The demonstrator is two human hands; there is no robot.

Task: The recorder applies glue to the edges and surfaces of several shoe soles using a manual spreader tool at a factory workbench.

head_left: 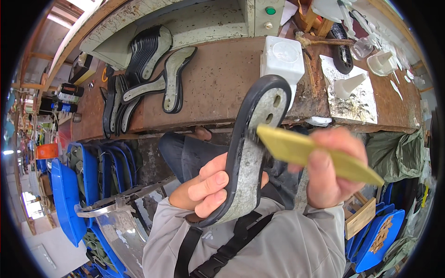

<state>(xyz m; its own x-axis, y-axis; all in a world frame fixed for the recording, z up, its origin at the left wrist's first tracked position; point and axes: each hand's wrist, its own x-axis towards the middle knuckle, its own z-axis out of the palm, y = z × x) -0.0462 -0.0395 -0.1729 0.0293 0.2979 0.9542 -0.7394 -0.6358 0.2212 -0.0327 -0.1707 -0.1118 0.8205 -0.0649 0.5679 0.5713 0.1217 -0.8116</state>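
Sole and yellow scraper held above the surface edge

Left hand (204, 187) fingers close round the sole (250, 148); right hand (331, 169) pinches the scraper (296, 150). Blue bins (74, 194) hold dark pieces.

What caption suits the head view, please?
Left hand holds a shoe sole; right hand brushes it with a yellow-handled brush.

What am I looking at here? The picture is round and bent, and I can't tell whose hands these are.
There is no machine: a person wears a wide-angle camera on the head, looking down, so straight edges curve. The left hand holds a black-rimmed shoe sole upright. The right hand holds a yellow-handled brush, its bristle end at the sole's grey face. On the brown workbench beyond lie more soles, a white plastic box and a metal sheet with white cone-shaped pieces. Blue trays stand lower left.
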